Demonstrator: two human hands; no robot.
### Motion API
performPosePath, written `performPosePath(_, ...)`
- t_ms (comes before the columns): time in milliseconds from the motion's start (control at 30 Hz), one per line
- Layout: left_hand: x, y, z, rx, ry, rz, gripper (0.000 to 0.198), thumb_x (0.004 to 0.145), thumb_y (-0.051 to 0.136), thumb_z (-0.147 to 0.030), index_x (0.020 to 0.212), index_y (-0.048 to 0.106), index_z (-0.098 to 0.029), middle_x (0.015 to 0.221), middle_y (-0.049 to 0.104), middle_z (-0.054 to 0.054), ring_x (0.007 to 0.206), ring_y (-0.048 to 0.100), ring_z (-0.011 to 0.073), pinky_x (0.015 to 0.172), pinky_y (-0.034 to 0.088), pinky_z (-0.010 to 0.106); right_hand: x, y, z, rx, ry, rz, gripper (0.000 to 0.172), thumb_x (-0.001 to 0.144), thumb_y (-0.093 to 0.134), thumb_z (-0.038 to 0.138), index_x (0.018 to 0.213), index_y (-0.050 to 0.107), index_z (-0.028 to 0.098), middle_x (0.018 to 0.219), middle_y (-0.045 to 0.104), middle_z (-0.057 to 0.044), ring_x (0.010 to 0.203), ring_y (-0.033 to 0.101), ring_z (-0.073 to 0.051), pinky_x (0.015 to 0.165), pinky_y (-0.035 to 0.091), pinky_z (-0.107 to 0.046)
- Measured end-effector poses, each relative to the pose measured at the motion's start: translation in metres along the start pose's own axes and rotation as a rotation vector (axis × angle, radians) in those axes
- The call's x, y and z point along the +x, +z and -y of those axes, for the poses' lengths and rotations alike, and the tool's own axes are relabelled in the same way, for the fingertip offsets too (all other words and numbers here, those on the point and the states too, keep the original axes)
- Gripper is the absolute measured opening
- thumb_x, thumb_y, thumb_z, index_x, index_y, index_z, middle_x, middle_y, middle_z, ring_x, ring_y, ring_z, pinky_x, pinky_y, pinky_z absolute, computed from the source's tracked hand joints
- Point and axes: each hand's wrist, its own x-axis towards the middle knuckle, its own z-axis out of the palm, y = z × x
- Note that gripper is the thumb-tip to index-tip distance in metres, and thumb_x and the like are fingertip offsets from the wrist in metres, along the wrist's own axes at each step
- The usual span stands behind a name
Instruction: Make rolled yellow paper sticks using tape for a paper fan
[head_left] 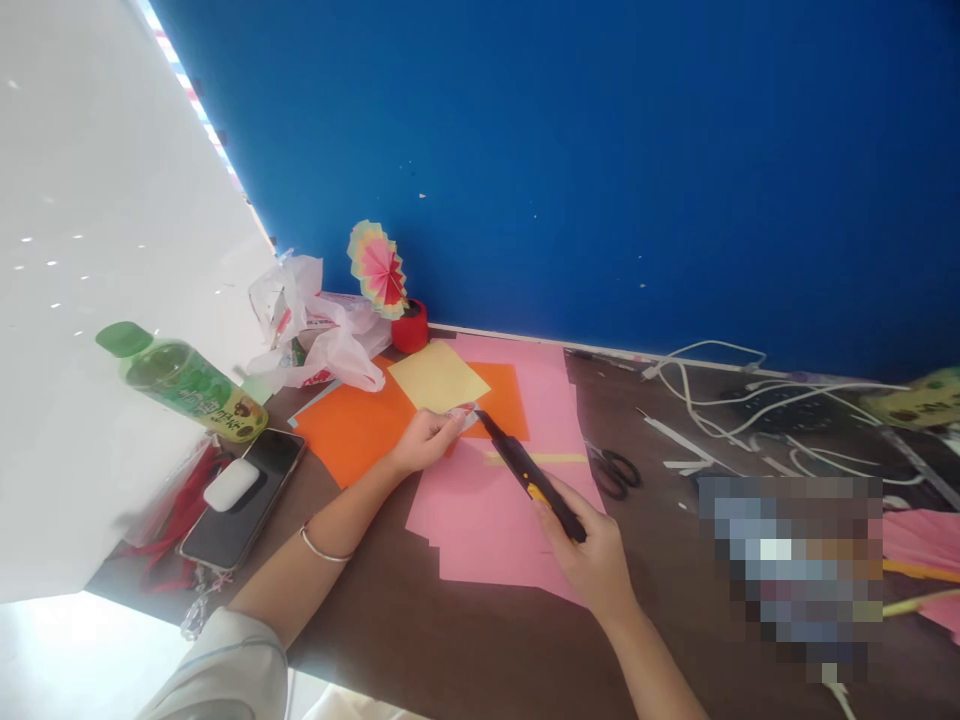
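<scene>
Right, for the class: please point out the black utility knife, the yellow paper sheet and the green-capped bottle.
Black utility knife [523, 466]: head view, on the middle of its body.
Yellow paper sheet [440, 376]: head view, on its flat middle.
Green-capped bottle [189, 385]: head view, on its label.

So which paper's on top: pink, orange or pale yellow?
The pale yellow sheet, just beyond the left hand and utility knife tip: it overlaps the orange paper, which lies partly over the pink paper.

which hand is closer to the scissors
Right. The right hand, holding the utility knife, is just below the black-handled scissors; the left hand is farther, by the yellow sheet.
</scene>
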Motion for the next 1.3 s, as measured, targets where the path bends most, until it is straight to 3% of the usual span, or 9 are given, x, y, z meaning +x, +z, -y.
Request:
performPosePath(167, 0.000, -0.001, 0.003, -0.046, -0.024, -0.003, 0.059, 0.089, 0.033, -0.048, 0.039, 0.037, -0.018, 0.041, 0.038, 0.000, 0.088, 0.063, 0.0209, 0.070, 0.046, 0.023, -0.002, -0.003, -0.002, -0.054, -0.035, 0.022, 0.034, 0.083, 0.053, 0.035, 0.110, 0.065, 0.016, 0.091, 0.071, -0.007, 0.075, 0.068, -0.020, 0.070, 0.054, -0.024)
performPosePath(300, 0.001, -0.001, 0.003, -0.086, -0.022, 0.015, 0.057, 0.088, 0.036, -0.048, 0.039, 0.034, -0.019, 0.042, 0.036, 0.000, 0.094, 0.063, 0.0229, 0.075, 0.046, 0.024, -0.003, -0.007, -0.003, -0.106, -0.043, 0.062, 0.035, 0.084, 0.053, 0.034, 0.113, 0.063, 0.017, 0.085, 0.072, -0.005, 0.062, 0.066, -0.017, 0.062, 0.053, -0.022)
performPosePath(400, 0.001, -0.002, 0.002, -0.107, -0.019, 0.033, 0.056, 0.088, 0.037, -0.047, 0.039, 0.033, -0.019, 0.042, 0.034, 0.000, 0.092, 0.064, 0.0227, 0.076, 0.045, 0.024, -0.004, -0.010, -0.002, -0.123, -0.068, 0.049, 0.034, 0.084, 0.052, 0.033, 0.114, 0.062, 0.019, 0.087, 0.072, -0.004, 0.061, 0.066, -0.016, 0.060, 0.053, -0.021)
performPosePath(633, 0.002, -0.006, 0.001, -0.063, -0.064, 0.008, 0.056, 0.087, 0.040, -0.047, 0.040, 0.025, -0.019, 0.042, 0.024, -0.003, 0.059, 0.057, 0.0132, 0.064, 0.045, 0.022, -0.004, -0.008, 0.000, -0.119, -0.112, -0.060, 0.032, 0.083, 0.054, 0.032, 0.111, 0.064, 0.019, 0.088, 0.072, -0.006, 0.070, 0.069, -0.019, 0.066, 0.053, -0.022)
performPosePath(833, 0.002, -0.005, -0.001, -0.093, -0.050, 0.025, 0.057, 0.086, 0.040, -0.050, 0.039, 0.033, -0.019, 0.043, 0.029, -0.001, 0.065, 0.056, 0.0142, 0.078, 0.047, 0.026, -0.005, -0.005, 0.000, -0.103, -0.107, -0.007, 0.032, 0.084, 0.054, 0.030, 0.111, 0.063, 0.017, 0.088, 0.072, -0.006, 0.073, 0.068, -0.019, 0.069, 0.052, -0.022)
performPosePath(1133, 0.003, -0.005, -0.005, -0.154, -0.062, 0.038, 0.055, 0.084, 0.043, -0.050, 0.040, 0.028, -0.020, 0.044, 0.032, -0.001, 0.075, 0.062, 0.0176, 0.083, 0.046, 0.027, -0.002, -0.012, 0.009, -0.115, -0.091, 0.054, 0.031, 0.084, 0.052, 0.032, 0.109, 0.064, 0.018, 0.074, 0.070, -0.002, 0.049, 0.058, -0.013, 0.049, 0.048, -0.019)
performPosePath(1200, 0.003, -0.005, -0.005, -0.162, -0.067, 0.034, 0.054, 0.084, 0.043, -0.050, 0.041, 0.027, -0.020, 0.044, 0.033, -0.001, 0.077, 0.062, 0.0187, 0.081, 0.046, 0.027, -0.002, -0.013, 0.010, -0.121, -0.082, 0.059, 0.031, 0.084, 0.051, 0.033, 0.109, 0.064, 0.018, 0.071, 0.069, -0.001, 0.048, 0.057, -0.013, 0.048, 0.047, -0.019)
performPosePath(1300, 0.003, -0.006, -0.005, -0.142, -0.091, 0.009, 0.055, 0.083, 0.044, -0.051, 0.042, 0.024, -0.020, 0.043, 0.032, -0.001, 0.068, 0.061, 0.0171, 0.066, 0.046, 0.024, -0.003, -0.013, 0.010, -0.131, -0.066, 0.066, 0.032, 0.085, 0.051, 0.033, 0.110, 0.064, 0.016, 0.074, 0.070, -0.002, 0.053, 0.059, -0.014, 0.052, 0.049, -0.020)
